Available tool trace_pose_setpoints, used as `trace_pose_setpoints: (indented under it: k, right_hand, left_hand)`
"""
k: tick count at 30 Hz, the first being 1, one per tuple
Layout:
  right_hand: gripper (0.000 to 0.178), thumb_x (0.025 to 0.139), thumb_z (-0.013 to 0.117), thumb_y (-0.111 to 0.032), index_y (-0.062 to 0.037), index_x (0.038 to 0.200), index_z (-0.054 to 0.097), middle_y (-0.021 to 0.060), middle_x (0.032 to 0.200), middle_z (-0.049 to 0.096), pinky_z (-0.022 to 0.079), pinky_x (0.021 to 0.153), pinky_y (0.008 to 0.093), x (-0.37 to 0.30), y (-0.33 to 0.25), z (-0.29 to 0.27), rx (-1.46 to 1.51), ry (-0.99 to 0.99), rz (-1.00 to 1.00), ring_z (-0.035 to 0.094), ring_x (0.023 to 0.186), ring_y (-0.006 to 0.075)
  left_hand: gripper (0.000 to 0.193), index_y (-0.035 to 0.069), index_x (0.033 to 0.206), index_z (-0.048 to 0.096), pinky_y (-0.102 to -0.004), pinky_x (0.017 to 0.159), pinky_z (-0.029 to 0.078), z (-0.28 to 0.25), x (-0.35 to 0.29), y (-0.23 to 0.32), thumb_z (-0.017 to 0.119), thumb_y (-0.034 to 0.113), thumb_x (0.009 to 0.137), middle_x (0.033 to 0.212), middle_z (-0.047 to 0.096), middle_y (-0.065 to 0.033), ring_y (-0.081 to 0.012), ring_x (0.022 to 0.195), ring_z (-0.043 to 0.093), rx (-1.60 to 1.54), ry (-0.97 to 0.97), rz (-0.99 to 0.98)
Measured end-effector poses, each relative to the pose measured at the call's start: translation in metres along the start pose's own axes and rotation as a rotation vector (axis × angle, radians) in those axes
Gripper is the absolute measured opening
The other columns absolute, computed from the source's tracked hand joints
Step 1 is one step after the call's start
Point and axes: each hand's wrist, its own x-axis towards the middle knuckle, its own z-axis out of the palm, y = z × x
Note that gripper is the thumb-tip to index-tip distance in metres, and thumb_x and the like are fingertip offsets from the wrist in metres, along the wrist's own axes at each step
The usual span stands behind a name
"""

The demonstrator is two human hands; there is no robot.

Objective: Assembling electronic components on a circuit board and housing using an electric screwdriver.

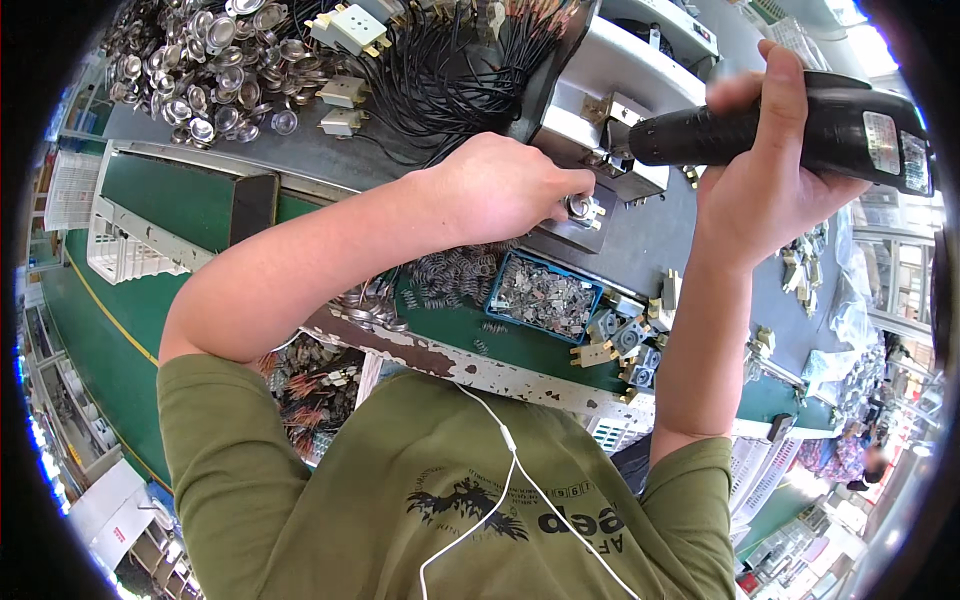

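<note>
My right hand (755, 200) is wrapped round a black electric screwdriver (835, 125), held nearly level, with some of its fingers blurred. Its tip points left into a metal fixture (640, 180) on the bench, where the contact point is too small to make out. My left hand (495, 190) reaches in below the fixture. Its thumb and fingertips are closed on a small round metal part (578, 207) with pale pins, set on a dark metal block (580, 235). The fingers partly hide that part.
Shiny metal cups (215, 75) are heaped at the far left, beside a bundle of black wires (450, 85). A blue tray (492, 297) holds small metal pieces, with coil springs (450, 275) to its left. Grey-and-cream plug parts (630, 338) lie to its right. A person (850, 455) is at the far right.
</note>
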Motion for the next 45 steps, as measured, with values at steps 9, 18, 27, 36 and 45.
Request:
trace_pose_setpoints:
  k: [9,18,27,36,45]
  right_hand:
    - [0.030,0.094,0.076,-0.021,0.0027,0.110,0.067,0.0088,0.089,0.069,0.053,0.073,0.0291,-0.003,-0.032,0.020,-0.229,-0.137,0.271,0.067,0.080,0.0143]
    - [0.033,0.094,0.070,-0.004,0.0048,0.124,0.060,0.0171,0.107,0.072,0.055,0.060,0.0282,0.002,-0.006,0.027,0.045,-0.088,0.116,0.068,0.076,0.0151]
    - [0.019,0.098,0.065,-0.009,0.0084,0.105,0.064,0.0080,0.067,0.062,0.048,0.052,0.0258,-0.029,-0.048,0.008,-0.205,0.022,0.218,0.059,0.053,0.0137]
    - [0.017,0.098,0.067,-0.008,0.0062,0.106,0.063,0.0076,0.069,0.063,0.047,0.052,0.0253,-0.038,-0.030,0.001,-0.212,0.041,0.241,0.060,0.054,0.0135]
    - [0.016,0.097,0.070,-0.009,0.0040,0.106,0.064,0.0068,0.069,0.064,0.046,0.052,0.0248,-0.045,-0.022,0.003,-0.224,0.034,0.260,0.060,0.054,0.0134]
  left_hand:
    - [0.029,0.020,0.124,0.065,-0.0449,0.073,0.058,-0.001,-0.002,-0.004,0.061,0.026,0.097,0.095,0.077,-0.0070,-0.0300,0.088,0.075,0.017,0.017,0.018]
    - [0.030,0.022,0.123,0.069,-0.0432,0.068,0.057,0.011,-0.005,-0.010,0.066,0.027,0.094,0.087,0.074,-0.0085,-0.0288,0.083,0.074,0.063,0.150,0.074]
    - [0.026,0.021,0.115,0.070,-0.0426,0.069,0.058,0.010,-0.004,-0.004,0.067,0.038,0.095,0.086,0.074,-0.0067,-0.0279,0.084,0.074,0.034,0.209,0.091]
    - [0.030,0.021,0.120,0.066,-0.0436,0.069,0.059,0.002,-0.001,0.000,0.067,0.038,0.096,0.088,0.074,-0.0069,-0.0287,0.084,0.074,0.062,0.092,0.026]
    - [0.030,0.021,0.122,0.065,-0.0446,0.071,0.059,0.006,-0.002,-0.002,0.066,0.038,0.097,0.090,0.074,-0.0079,-0.0289,0.086,0.074,0.048,0.076,0.019]
